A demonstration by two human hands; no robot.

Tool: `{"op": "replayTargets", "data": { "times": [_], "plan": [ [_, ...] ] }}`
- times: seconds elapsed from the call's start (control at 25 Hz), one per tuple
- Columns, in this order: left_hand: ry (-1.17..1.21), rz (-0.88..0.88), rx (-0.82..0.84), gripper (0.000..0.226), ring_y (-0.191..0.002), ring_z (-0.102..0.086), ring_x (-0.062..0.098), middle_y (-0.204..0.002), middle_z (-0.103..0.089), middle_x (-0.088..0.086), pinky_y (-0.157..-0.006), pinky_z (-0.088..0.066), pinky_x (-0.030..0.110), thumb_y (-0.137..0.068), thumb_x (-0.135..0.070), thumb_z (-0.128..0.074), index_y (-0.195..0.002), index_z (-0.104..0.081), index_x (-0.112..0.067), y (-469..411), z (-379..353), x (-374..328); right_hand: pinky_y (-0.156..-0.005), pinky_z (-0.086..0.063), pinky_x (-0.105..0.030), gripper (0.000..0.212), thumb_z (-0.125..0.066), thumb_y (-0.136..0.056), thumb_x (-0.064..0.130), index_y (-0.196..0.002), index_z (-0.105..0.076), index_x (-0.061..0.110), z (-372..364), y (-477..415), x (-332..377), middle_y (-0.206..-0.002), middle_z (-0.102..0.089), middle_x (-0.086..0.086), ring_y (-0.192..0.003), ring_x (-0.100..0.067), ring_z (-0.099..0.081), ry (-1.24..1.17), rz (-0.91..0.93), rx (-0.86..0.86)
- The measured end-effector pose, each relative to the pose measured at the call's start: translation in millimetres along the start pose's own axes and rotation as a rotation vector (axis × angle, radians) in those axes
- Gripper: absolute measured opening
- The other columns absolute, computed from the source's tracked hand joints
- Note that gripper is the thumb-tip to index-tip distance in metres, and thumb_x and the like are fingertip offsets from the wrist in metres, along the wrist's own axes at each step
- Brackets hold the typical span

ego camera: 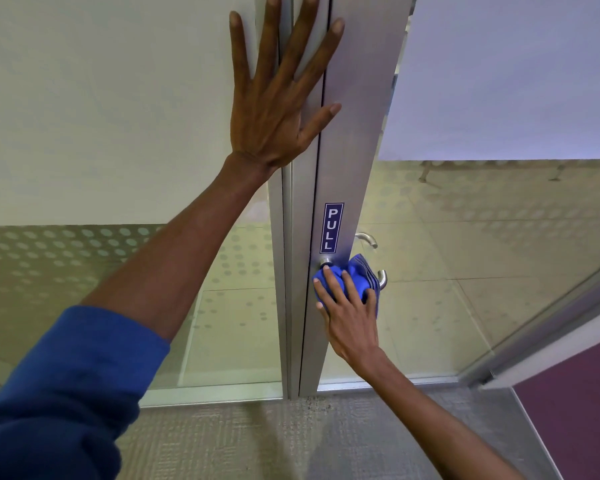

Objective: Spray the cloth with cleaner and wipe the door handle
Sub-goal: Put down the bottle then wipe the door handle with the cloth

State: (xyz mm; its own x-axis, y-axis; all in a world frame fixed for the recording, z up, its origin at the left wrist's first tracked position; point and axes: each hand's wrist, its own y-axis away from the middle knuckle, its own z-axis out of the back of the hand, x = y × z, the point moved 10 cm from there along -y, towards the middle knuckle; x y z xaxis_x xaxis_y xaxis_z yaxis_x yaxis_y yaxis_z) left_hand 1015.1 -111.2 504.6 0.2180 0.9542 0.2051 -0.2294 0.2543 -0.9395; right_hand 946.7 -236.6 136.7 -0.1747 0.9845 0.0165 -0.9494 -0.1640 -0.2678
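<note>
A blue cloth (359,274) is bunched around the silver door handle (326,262) on the grey metal door stile (357,140). My right hand (349,313) grips the cloth, fingers wrapped over it and the lever beneath, so most of the lever is hidden. The handle's round base shows just above my fingertips. My left hand (279,95) is pressed flat on the door frame higher up, fingers spread, holding nothing. No spray bottle is in view.
A blue "PULL" sticker (333,227) sits on the stile above the handle. Through the frosted glass panel (499,216) a second handle (369,240) shows on the far side. Another glass panel (101,168) stands to the left. Grey carpet (250,441) lies below.
</note>
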Motion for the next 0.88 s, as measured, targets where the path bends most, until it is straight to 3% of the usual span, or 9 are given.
{"op": "replayTargets", "data": {
  "times": [0.12, 0.32, 0.48, 0.68, 0.88],
  "plan": [
    [-0.007, -0.013, -0.015, 0.074, -0.143, -0.042, 0.046, -0.157, -0.047, 0.012, -0.113, -0.022, 0.074, -0.096, -0.074, -0.034, -0.155, -0.035, -0.029, 0.5, -3.0, -1.7, -0.119, -0.001, -0.071, 0.051, -0.044, -0.103, 0.041, -0.153, -0.038, 0.033, -2.0, -5.0, -7.3, -0.169, -0.025, 0.003, -0.157, -0.034, -0.016, 0.089, 0.212, 0.013],
    [-0.036, -0.018, -0.011, 0.079, -0.146, -0.035, 0.045, -0.160, -0.042, 0.012, -0.115, -0.016, 0.074, -0.095, -0.076, -0.032, -0.158, -0.028, -0.029, 0.1, -8.1, -0.2, -0.123, -0.012, -0.064, 0.050, -0.031, -0.105, 0.040, -0.154, -0.038, 0.033, -9.6, -8.1, -22.4, -0.171, -0.016, 0.006, -0.157, -0.029, -0.016, 0.102, 0.414, 0.078],
    [-0.063, -0.028, -0.003, 0.079, -0.145, -0.035, 0.047, -0.159, -0.043, 0.014, -0.115, -0.016, 0.073, -0.095, -0.075, -0.029, -0.158, -0.030, -0.027, 0.7, -9.7, -1.4, -0.124, -0.014, -0.059, 0.054, -0.033, -0.106, 0.041, -0.159, -0.021, 0.038, -11.8, -6.7, -36.9, -0.172, -0.006, 0.010, -0.157, -0.025, -0.015, 0.080, 0.547, 0.091],
    [-0.078, -0.041, 0.000, 0.079, -0.146, -0.031, 0.048, -0.160, -0.041, 0.016, -0.117, -0.013, 0.073, -0.096, -0.073, -0.030, -0.158, -0.029, -0.025, 1.4, -10.3, -2.3, -0.125, -0.012, -0.057, 0.048, -0.028, -0.109, 0.044, -0.157, -0.029, 0.038, -3.1, -5.6, -66.3, -0.171, -0.013, 0.012, -0.155, -0.024, -0.024, 0.086, 0.725, 0.145],
    [-0.106, -0.034, -0.007, 0.080, -0.146, -0.028, 0.048, -0.160, -0.039, 0.016, -0.117, -0.013, 0.074, -0.095, -0.073, -0.031, -0.160, -0.026, -0.027, 2.0, -12.5, 0.7, -0.127, -0.003, -0.048, 0.049, -0.018, -0.111, 0.042, -0.159, -0.025, 0.038, 13.2, -13.0, -107.5, -0.170, -0.013, 0.015, -0.158, -0.017, -0.008, 0.007, 0.878, 0.257]
  ]
}}
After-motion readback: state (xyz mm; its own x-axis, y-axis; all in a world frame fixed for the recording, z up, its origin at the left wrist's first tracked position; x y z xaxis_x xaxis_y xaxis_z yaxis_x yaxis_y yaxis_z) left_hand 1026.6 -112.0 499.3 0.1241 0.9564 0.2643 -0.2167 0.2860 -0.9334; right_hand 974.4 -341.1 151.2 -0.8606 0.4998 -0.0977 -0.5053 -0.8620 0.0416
